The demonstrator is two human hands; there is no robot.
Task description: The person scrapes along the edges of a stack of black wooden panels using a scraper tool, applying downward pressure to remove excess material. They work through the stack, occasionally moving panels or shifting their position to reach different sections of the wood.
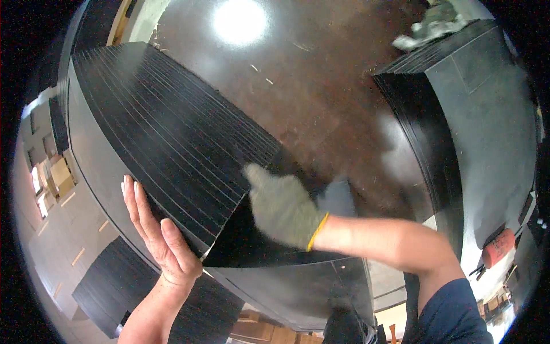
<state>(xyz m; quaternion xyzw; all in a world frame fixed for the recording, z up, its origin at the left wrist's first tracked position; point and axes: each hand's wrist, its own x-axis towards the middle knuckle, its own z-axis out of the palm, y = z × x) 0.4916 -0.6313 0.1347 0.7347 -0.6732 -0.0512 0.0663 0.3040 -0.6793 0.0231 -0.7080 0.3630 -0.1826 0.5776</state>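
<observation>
A fanned stack of thin black panels leans across the left half of the table, its edges showing as pale parallel lines. My bare left hand lies against the outer face at the stack's near left corner, fingers stretched out and thumb apart. My right hand wears a grey-green work glove with a yellow cuff. It is at the near end of the stack, one finger reaching to the panels' edges. Motion blurs the glove, and its other fingers are hidden beneath it, so whether it grips anything does not show.
The brown tabletop reflects a bright lamp and carries a few pale scraps. Another stack of dark panels stands at the right, with a crumpled grey-white cloth at its far end. A red roll lies at the lower right.
</observation>
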